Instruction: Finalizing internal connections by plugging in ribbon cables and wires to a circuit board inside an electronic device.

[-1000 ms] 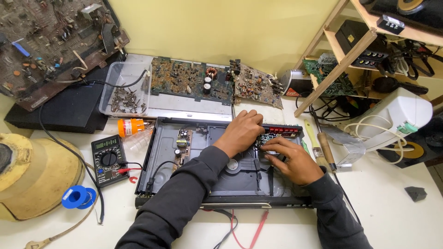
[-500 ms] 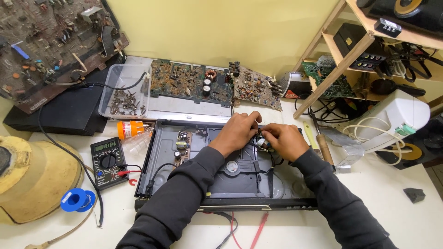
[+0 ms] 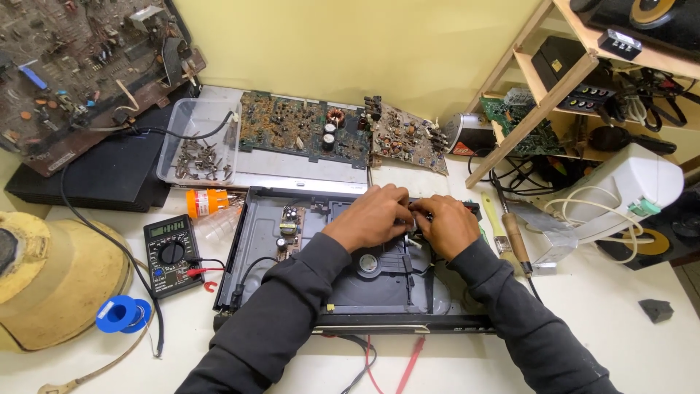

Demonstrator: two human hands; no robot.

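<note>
Where a second ago the right hand (image 3: 446,225) lay apart on the open disc player (image 3: 350,263), it has joined the left hand (image 3: 373,216) over the back right corner. Both sets of fingers are pinched together on a small part hidden between them, so the work has narrowed to that spot.

Pretty bright, even light all over, looks like it's coming from overhead. Only soft shadows under the hands (image 3: 412,219). White surface (image 3: 612,321) is a bit washed out around 4 o'clock. Sharp focus, slight wide-angle bending at the edges.
</note>
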